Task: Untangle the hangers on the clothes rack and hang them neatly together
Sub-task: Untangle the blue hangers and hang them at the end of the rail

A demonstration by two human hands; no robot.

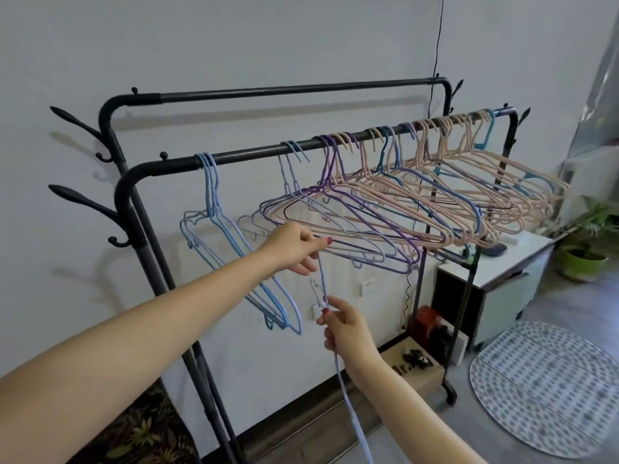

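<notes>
Two bare forearms reach in from the lower edge of the view toward the clothes rack, neither covered by a sleeve, a watch, a bracelet or a ring. The left hand, the one nearer the rack's front rail, shows a thumbnail painted dark red. The right hand, lower down and further from that rail, has the same dark red polish on the nail that shows. Both arms are slim, with long fingers and short, rounded nails.
</notes>
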